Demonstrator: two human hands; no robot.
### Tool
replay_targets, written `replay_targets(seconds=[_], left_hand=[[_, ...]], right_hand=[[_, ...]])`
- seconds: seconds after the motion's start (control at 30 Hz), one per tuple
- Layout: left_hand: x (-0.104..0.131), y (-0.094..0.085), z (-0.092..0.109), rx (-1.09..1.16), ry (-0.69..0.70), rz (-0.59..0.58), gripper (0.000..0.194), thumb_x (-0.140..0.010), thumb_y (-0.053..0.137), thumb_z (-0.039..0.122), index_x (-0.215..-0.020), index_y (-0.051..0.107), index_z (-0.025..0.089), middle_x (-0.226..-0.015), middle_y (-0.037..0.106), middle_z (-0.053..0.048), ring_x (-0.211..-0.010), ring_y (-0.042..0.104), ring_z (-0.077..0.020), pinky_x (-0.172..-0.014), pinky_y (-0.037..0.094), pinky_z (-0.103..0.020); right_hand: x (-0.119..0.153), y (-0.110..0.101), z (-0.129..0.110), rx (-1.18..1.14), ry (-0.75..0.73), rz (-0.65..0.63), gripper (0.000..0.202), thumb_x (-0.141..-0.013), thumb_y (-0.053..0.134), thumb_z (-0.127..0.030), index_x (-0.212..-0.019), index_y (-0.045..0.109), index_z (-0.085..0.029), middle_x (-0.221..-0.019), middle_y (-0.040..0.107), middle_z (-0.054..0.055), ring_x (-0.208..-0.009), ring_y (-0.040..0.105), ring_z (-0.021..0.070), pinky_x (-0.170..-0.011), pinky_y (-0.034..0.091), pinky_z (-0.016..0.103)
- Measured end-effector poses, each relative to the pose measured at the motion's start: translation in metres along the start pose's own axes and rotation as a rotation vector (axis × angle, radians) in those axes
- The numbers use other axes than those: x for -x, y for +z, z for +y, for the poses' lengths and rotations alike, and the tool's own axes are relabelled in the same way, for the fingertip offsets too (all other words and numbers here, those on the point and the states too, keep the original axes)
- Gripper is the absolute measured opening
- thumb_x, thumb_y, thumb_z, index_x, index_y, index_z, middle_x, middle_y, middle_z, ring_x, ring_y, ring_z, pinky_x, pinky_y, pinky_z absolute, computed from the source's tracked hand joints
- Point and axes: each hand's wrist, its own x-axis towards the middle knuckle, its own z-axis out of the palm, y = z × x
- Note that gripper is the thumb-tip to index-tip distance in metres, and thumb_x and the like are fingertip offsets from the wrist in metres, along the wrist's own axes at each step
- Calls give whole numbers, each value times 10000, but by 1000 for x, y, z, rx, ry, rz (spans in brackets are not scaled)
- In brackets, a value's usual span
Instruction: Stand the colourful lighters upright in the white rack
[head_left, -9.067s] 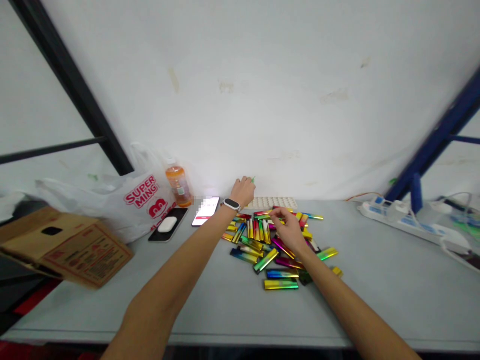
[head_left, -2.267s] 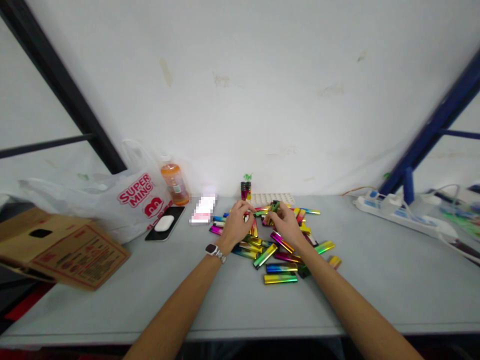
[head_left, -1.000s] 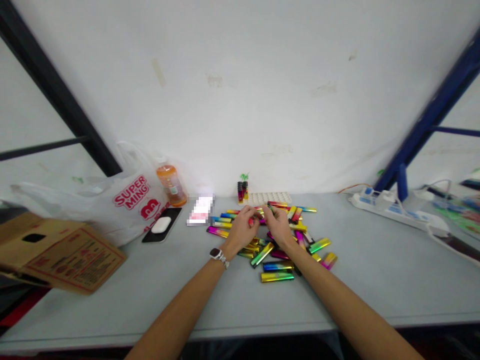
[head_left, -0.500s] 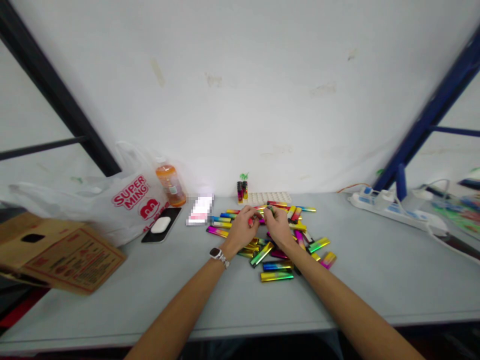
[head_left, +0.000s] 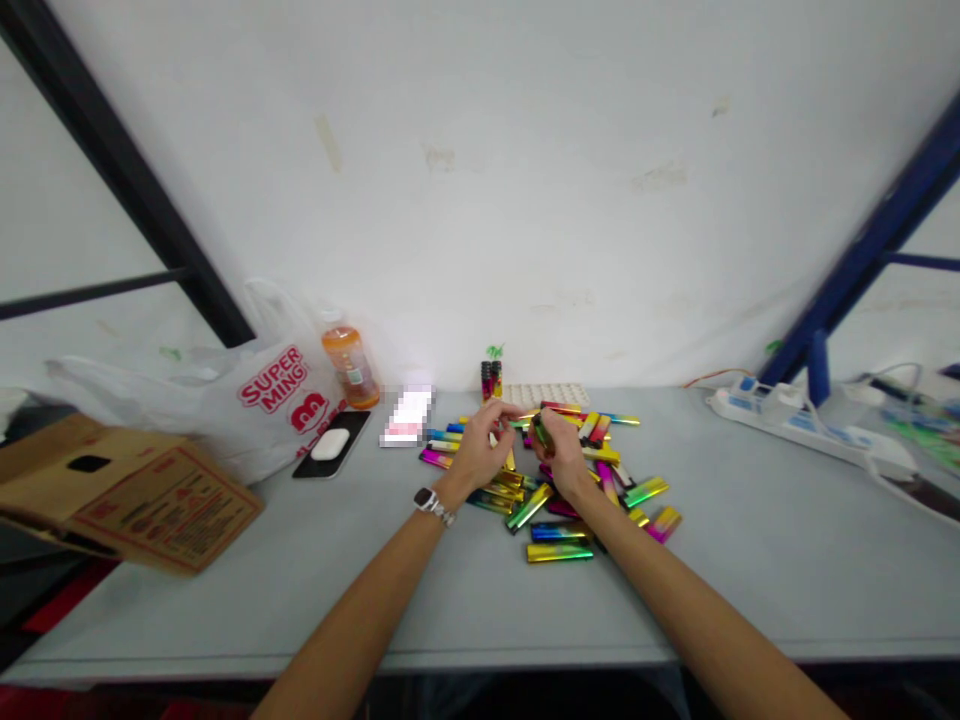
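Note:
My right hand (head_left: 562, 450) is closed around a shiny lighter (head_left: 541, 434), whose dark, greenish end shows at the thumb side. Just across from it, my left hand (head_left: 484, 445) has curved fingers with a gap between thumb and forefinger, and I see nothing held there. Both hands hover over a loose pile of metallic lighters (head_left: 559, 553) in yellow, green, blue and magenta. Behind the hands lies a cream-coloured rack with holes (head_left: 551, 393). A few upright lighters (head_left: 491, 378) stand at its left end, partly hidden by my left fingers.
To the left are a cardboard box (head_left: 165, 510), a white plastic bag (head_left: 217, 405), an orange drink bottle (head_left: 350, 365) and a black phone (head_left: 352, 430) with a white case (head_left: 330, 444) on it. A power strip (head_left: 817, 435) lies at the right. The wall rises behind.
My left thumb and forefinger have parted, and the red bit seen at them is gone. My right hand has turned, showing more of the lighter. The view has shifted slightly.

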Motion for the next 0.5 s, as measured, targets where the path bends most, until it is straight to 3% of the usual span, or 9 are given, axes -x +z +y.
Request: replay_targets(seconds=[0.13, 0.33, 0.43, 0.5], left_hand=[[-2, 1, 7, 66, -23, 2, 186, -881, 622, 301, -1015, 652, 175, -952, 653, -58, -835, 608, -157, -694, 503, -264], [-5, 6, 0, 115, -76, 10, 208, -869, 646, 343, -1001, 670, 183, -919, 675, -45, -806, 627, -149, -677, 514, -252], [-18, -7, -4, 139, -118, 20, 259, -864, 645, 386, -1027, 660, 186, -917, 694, -35, -766, 641, -139, -666, 528, -249], [-34, -21, -6, 101, -104, 45, 268, -857, 650, 393, -1020, 664, 181, -925, 704, -39, -800, 653, -147, -715, 537, -263]], right_hand=[[2, 4, 1, -74, 39, -2, 393, -923, 418, -601, -756, 419, -245, -619, 405, -43, -515, 344, 133, -464, 280, 267], [1, 4, 1, -46, 52, -35, 340, -924, 425, -584, -842, 444, -255, -711, 477, -29, -600, 448, 157, -540, 389, 279], [-2, 1, -3, 49, -21, -29, 318, -932, 434, -547, -969, 522, -243, -913, 588, 14, -861, 561, 198, -772, 461, 323], [-5, -3, -5, 88, -50, 14, 323, -928, 456, -521, -1049, 546, -235, -1057, 598, 36, -1042, 549, 215, -944, 415, 354]])
